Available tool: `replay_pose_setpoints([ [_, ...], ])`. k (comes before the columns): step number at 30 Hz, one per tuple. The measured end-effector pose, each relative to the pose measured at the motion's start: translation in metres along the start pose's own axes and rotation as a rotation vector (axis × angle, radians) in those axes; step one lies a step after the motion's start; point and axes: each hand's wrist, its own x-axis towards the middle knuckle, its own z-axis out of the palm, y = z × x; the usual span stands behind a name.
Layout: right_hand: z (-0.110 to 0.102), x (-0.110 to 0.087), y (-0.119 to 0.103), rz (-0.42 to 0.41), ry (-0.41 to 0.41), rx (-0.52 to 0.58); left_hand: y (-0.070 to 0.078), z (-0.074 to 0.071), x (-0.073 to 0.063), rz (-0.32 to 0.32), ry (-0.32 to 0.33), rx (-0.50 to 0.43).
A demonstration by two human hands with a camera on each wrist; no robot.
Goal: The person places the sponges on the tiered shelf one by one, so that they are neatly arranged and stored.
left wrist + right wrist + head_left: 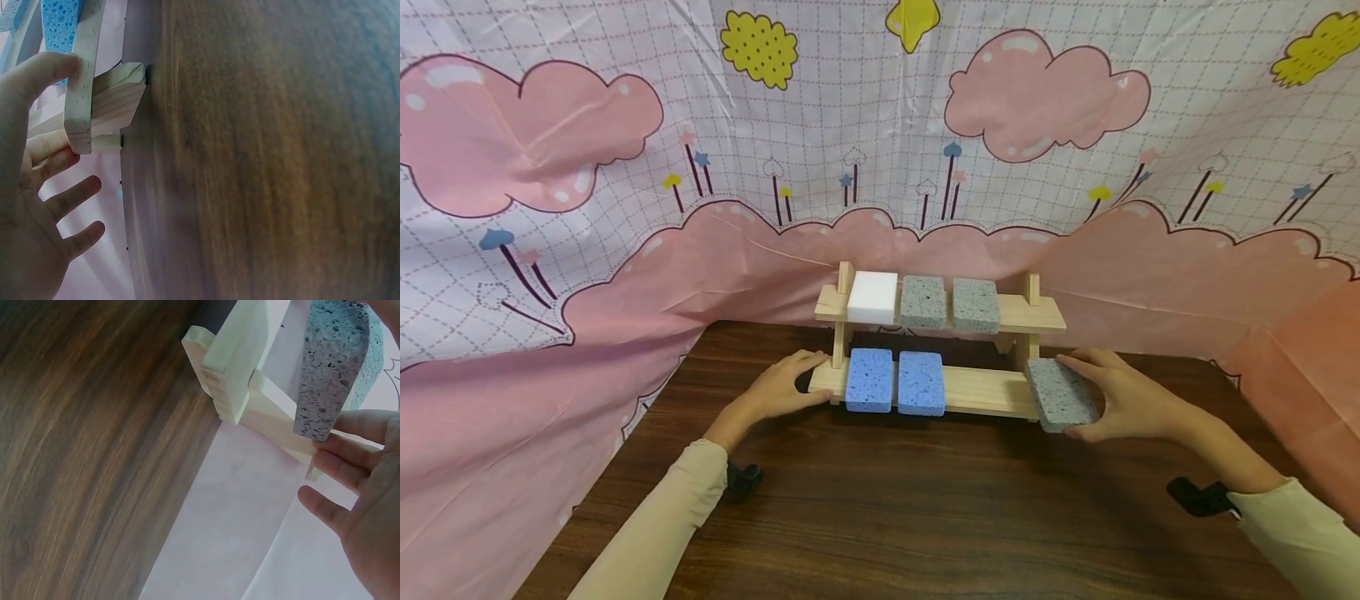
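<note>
My right hand (1123,396) grips a grey sponge (1062,395) by its edges, at the right end of the lower shelf of a small wooden rack (988,387). In the right wrist view the grey sponge (331,369) is held above the shelf board, fingers along its side. My left hand (782,385) holds the left end of the lower shelf, thumb on the front edge and fingers behind; the left wrist view shows the board (81,106) between thumb and fingers. Two blue sponges (869,380) (921,383) lie side by side on that shelf's left part.
The upper shelf (1030,312) bears a white sponge block (873,297) and two grey sponges (922,301) (976,305). The rack stands at the back of a dark wooden table (925,500), before a patterned pink and white cloth (820,108).
</note>
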Motion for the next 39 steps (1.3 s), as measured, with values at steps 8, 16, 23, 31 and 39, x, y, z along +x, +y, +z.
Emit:
replay_pose_setpoints([
  [8, 0.001, 0.007, -0.003, -0.046, 0.062, -0.002, 0.004, -0.003, 0.001, 0.006, 0.008, -0.001],
  [16, 0.006, 0.008, -0.006, -0.032, 0.071, 0.006, 0.004, -0.002, 0.001, 0.024, 0.011, -0.003],
  [23, 0.012, 0.007, -0.007, -0.007, 0.083, 0.024, 0.006, -0.003, 0.001, 0.021, 0.004, 0.0],
  [31, 0.015, 0.008, -0.009, 0.013, 0.099, 0.032, 0.004, -0.002, 0.0, 0.022, 0.003, 0.01],
  [39, 0.016, 0.012, -0.012, 0.033, 0.097, 0.058, 0.003, -0.002, -0.001, 0.022, 0.008, 0.022],
])
